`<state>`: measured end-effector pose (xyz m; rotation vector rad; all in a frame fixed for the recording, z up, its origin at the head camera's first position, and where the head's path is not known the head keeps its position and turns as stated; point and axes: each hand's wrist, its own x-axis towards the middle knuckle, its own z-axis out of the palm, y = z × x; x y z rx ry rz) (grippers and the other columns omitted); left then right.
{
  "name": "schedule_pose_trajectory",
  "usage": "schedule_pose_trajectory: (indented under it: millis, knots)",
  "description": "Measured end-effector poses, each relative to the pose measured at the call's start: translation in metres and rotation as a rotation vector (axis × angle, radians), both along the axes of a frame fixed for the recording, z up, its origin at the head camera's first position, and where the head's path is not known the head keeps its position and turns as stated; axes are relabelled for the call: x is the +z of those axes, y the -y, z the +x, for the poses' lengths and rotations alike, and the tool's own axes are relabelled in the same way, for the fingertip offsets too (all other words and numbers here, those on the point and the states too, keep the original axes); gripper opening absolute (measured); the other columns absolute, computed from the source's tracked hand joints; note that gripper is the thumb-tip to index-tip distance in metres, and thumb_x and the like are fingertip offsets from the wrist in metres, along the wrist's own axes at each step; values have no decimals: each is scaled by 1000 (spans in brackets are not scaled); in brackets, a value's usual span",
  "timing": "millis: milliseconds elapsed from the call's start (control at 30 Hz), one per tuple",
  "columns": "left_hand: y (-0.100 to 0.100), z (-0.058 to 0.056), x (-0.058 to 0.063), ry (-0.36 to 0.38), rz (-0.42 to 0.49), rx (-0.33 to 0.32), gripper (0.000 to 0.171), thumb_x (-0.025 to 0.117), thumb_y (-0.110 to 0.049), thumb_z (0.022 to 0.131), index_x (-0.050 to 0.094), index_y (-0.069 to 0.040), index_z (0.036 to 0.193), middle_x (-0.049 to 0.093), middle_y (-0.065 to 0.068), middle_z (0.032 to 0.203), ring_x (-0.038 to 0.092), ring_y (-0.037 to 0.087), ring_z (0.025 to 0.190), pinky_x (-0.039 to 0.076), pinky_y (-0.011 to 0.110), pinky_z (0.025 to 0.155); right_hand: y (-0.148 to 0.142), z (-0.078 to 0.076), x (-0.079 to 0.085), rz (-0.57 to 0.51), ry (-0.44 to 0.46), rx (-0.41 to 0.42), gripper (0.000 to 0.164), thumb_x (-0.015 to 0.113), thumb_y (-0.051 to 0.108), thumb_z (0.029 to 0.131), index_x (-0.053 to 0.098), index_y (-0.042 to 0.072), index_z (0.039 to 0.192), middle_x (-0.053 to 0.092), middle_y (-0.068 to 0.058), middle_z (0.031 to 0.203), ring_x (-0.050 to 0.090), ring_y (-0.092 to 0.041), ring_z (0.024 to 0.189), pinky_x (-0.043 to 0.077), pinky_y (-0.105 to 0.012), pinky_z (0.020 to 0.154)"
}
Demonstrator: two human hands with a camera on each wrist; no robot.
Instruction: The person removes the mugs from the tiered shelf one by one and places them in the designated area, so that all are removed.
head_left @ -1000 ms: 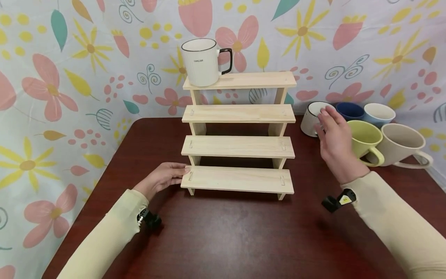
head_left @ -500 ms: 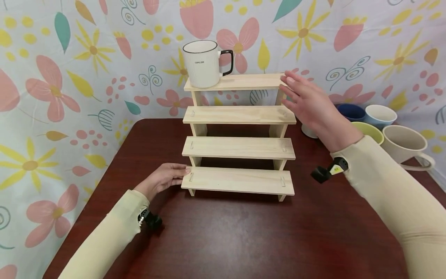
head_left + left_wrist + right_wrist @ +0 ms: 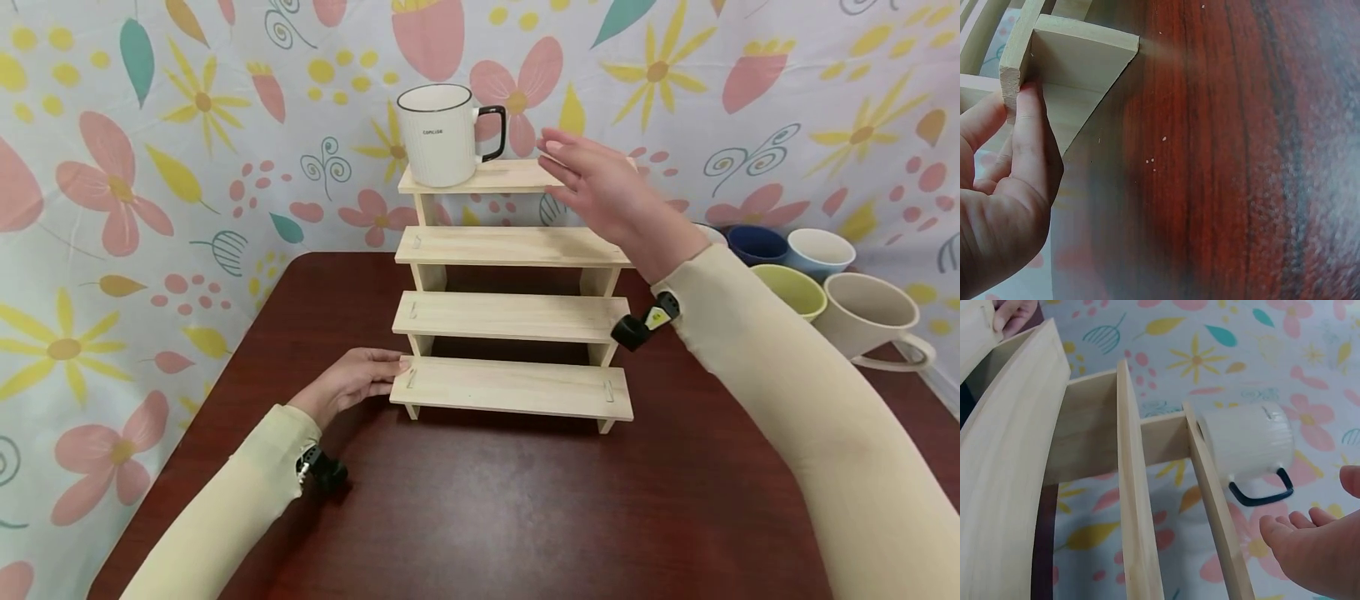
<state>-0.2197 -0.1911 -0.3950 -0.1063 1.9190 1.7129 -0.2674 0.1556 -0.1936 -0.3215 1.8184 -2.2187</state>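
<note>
A light wooden shelf rack (image 3: 510, 317) with stepped tiers stands on the dark table. My left hand (image 3: 356, 385) pinches the left end of its lowest board, thumb on one face and fingers on the other in the left wrist view (image 3: 1010, 169). On the top tier, at the left, a white mug (image 3: 437, 137) with a black rim and black handle stands upright. My right hand (image 3: 611, 187) holds nothing; its fingers are extended over the top tier's right part, pointing toward the mug. In the right wrist view the fingertips (image 3: 1269, 528) are just short of the mug's handle (image 3: 1260, 497).
Several more mugs are grouped at the table's right back: a dark blue one (image 3: 757, 246), a light blue one (image 3: 820, 250), a green one (image 3: 791, 292) and a beige one (image 3: 870, 312). A white one is mostly behind my right arm. Patterned cloth (image 3: 247, 167) hangs behind.
My right hand has moved left, from over the grouped mugs to above the rack's top tier near the white mug's handle. My left hand stays at the lowest board.
</note>
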Motion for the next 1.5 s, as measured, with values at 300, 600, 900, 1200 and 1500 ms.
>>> schedule_pose_trajectory:
  millis: [300,600,900,1200,1500]
  knots:
    - [1,1,1,5,5,5,55,55,-4,103,35,19,148,69,-7,88,69,3,79,60,17,74,30,-28,-6,-21,-23,-47,63,44,18,110,15,15,166,13,7,174,12,-8,161,8,-36,135]
    - [-2,1,2,-8,15,6,52,57,-3,102,39,20,144,68,-6,86,68,3,78,61,18,73,44,-50,-6,28,-16,-97,66,46,17,109,13,21,166,13,10,173,10,-5,161,14,-30,134]
    - [-1,2,4,-4,12,-1,52,57,-3,102,39,20,145,68,-6,87,68,3,79,61,17,72,56,-68,-2,46,0,-147,60,45,12,108,25,24,164,25,5,171,22,-7,158,22,-31,132]
    - [2,3,9,-7,9,-12,55,57,-4,102,35,20,148,69,-5,91,69,3,80,61,17,73,59,-82,5,67,-3,-186,51,47,10,107,43,19,157,43,1,163,41,-10,150,32,-29,127]
    - [2,4,5,0,-2,-1,55,57,-5,102,36,19,148,69,-5,89,69,3,79,61,17,73,61,-84,0,111,-62,-266,40,54,8,104,58,8,145,62,-10,142,60,-15,126,45,-31,118]
